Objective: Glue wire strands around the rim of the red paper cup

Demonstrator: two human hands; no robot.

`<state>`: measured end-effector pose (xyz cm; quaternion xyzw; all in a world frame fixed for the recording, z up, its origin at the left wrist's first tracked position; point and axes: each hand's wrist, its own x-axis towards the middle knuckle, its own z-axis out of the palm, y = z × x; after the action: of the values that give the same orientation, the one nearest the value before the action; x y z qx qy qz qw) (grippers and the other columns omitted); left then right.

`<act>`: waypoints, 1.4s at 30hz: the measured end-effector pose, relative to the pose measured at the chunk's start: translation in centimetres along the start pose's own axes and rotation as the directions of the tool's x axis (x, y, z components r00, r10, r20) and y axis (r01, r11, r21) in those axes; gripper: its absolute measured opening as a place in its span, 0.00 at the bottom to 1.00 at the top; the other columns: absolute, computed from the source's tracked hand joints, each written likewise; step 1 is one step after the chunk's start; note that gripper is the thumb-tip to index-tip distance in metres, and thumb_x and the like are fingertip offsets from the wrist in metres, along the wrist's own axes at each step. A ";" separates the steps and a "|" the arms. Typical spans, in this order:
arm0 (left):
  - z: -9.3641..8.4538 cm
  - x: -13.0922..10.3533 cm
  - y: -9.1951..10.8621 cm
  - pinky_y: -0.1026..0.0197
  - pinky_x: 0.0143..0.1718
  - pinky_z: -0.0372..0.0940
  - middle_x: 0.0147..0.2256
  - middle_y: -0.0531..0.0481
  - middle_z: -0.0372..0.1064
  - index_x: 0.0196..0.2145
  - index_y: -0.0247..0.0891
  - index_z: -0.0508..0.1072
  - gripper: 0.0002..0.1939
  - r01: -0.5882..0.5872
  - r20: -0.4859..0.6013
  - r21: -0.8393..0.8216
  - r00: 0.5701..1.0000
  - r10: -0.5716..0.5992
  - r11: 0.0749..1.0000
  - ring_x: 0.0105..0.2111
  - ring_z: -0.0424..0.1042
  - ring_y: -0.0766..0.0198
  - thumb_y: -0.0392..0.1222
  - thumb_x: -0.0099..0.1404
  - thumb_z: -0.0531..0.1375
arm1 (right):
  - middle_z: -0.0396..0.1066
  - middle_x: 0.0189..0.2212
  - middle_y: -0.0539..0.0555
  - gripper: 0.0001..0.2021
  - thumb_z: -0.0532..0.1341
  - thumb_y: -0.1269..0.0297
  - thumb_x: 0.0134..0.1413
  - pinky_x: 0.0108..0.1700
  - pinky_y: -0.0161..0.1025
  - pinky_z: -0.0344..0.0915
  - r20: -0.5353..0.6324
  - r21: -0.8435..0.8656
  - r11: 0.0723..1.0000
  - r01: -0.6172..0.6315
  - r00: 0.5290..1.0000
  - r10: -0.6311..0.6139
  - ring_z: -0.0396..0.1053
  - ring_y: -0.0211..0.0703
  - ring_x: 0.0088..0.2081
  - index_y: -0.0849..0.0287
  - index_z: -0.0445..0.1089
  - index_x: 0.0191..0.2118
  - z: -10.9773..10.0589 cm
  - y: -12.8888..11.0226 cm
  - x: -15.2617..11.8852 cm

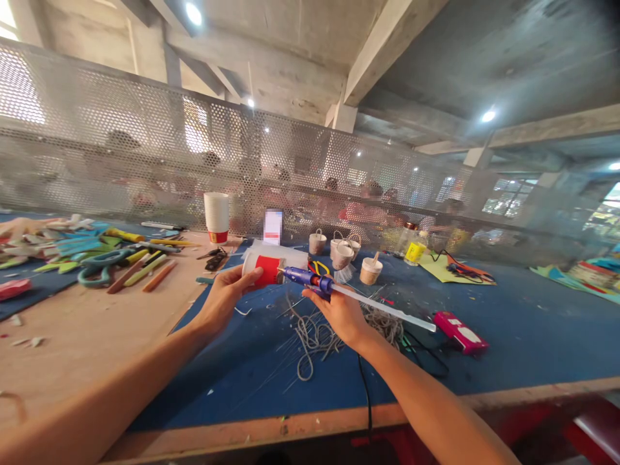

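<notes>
Through my head camera, the fingers of my left hand (227,294) pinch a red-and-white paper cup (267,270) lying on its side in the air, above the middle of the worktop (213,384); my thumb presses its side, and the other fingers are mostly hidden behind it. The fingers of my right hand (346,316) are wrapped around a blue glue gun (306,278), its nozzle at the cup's red end; I cannot tell whether they touch. A long translucent glue stick (387,307) juts from the gun's back toward the worktop's right edge. Below my right hand lies a loose tangle of grey cord (305,336), between me and a group of small cups with handles (341,256) nearer the far edge. Also by that edge stand a stack of paper cups (216,210), left of centre, and a yellow-labelled bottle (415,250), right of centre. Scissors (94,278) lie toward the left edge, among coloured scraps and tools, and a magenta box (460,332) rests on the right half.
</notes>
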<state>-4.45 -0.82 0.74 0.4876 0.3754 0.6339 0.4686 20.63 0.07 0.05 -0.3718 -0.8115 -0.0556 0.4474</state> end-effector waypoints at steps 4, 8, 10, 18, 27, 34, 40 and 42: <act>-0.2 0.0 -0.2 0.55 0.45 0.71 0.38 0.43 0.84 0.40 0.38 0.85 0.18 -0.004 0.018 -0.002 1.000 0.004 1.000 0.37 0.79 0.52 0.53 0.58 0.72 | 0.81 0.35 0.58 0.18 0.60 0.48 0.68 0.40 0.42 0.72 -0.001 -0.005 1.000 -0.002 1.000 0.002 0.79 0.52 0.36 0.58 0.78 0.45 0.0 0.0 0.0; -0.3 0.2 -0.3 0.54 0.46 0.71 0.39 0.43 0.84 0.40 0.38 0.85 0.18 -0.020 0.014 0.023 1.000 0.020 1.000 0.39 0.79 0.51 0.54 0.58 0.71 | 0.81 0.35 0.59 0.21 0.59 0.46 0.68 0.39 0.42 0.72 -0.009 -0.016 1.000 -0.002 1.000 0.002 0.79 0.53 0.36 0.59 0.77 0.45 0.1 0.2 0.0; -0.2 0.2 -0.3 0.54 0.46 0.72 0.39 0.43 0.84 0.40 0.38 0.85 0.19 -0.024 0.004 0.038 1.000 0.024 0.999 0.39 0.80 0.50 0.54 0.57 0.72 | 0.81 0.35 0.59 0.21 0.59 0.45 0.67 0.39 0.43 0.72 -0.009 -0.019 1.000 -0.004 1.000 0.004 0.79 0.53 0.36 0.59 0.77 0.46 0.1 0.2 0.0; 0.3 -0.3 0.4 0.52 0.41 0.73 0.38 0.41 0.84 0.38 0.37 0.84 0.20 0.007 0.009 0.036 1.000 -0.007 0.999 0.38 0.81 0.47 0.55 0.54 0.73 | 0.80 0.33 0.58 0.21 0.59 0.43 0.66 0.38 0.44 0.72 0.015 -0.045 0.998 -0.052 0.998 0.053 0.78 0.55 0.35 0.57 0.77 0.43 -0.1 0.1 0.2; -0.1 -0.3 0.0 0.55 0.38 0.73 0.35 0.43 0.84 0.39 0.38 0.84 0.19 0.030 0.033 0.029 0.999 -0.031 0.999 0.35 0.81 0.50 0.55 0.57 0.71 | 0.80 0.33 0.59 0.22 0.59 0.43 0.66 0.37 0.44 0.71 0.001 -0.056 0.998 -0.042 0.999 0.042 0.78 0.54 0.33 0.58 0.78 0.42 -0.2 0.1 0.2; -0.1 -0.3 0.1 0.54 0.38 0.74 0.39 0.42 0.84 0.42 0.38 0.84 0.20 0.029 0.035 0.050 0.999 -0.031 0.998 0.37 0.82 0.48 0.54 0.57 0.71 | 0.81 0.34 0.59 0.21 0.59 0.44 0.67 0.38 0.43 0.71 -0.010 -0.059 0.998 -0.030 1.000 0.030 0.79 0.54 0.35 0.58 0.78 0.44 -0.1 0.3 0.2; -0.1 -0.3 0.0 0.55 0.35 0.73 0.37 0.42 0.84 0.41 0.39 0.84 0.18 0.049 0.030 0.045 0.998 -0.051 0.998 0.35 0.82 0.49 0.54 0.57 0.71 | 0.81 0.34 0.59 0.21 0.59 0.44 0.67 0.38 0.44 0.72 0.002 -0.051 0.998 -0.034 0.999 0.034 0.79 0.55 0.34 0.58 0.77 0.44 -0.2 0.2 0.3; -0.1 -0.3 0.0 0.55 0.37 0.73 0.39 0.42 0.84 0.40 0.39 0.84 0.18 0.035 0.033 0.041 0.999 -0.037 0.999 0.36 0.82 0.49 0.53 0.57 0.71 | 0.81 0.34 0.59 0.21 0.59 0.44 0.67 0.38 0.44 0.72 -0.002 -0.054 0.998 -0.038 0.999 0.038 0.79 0.55 0.34 0.58 0.78 0.44 -0.2 0.3 0.3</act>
<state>-4.50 -1.10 0.63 0.5007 0.3890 0.6092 0.4762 20.82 0.35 0.33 -0.3993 -0.8022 -0.0690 0.4384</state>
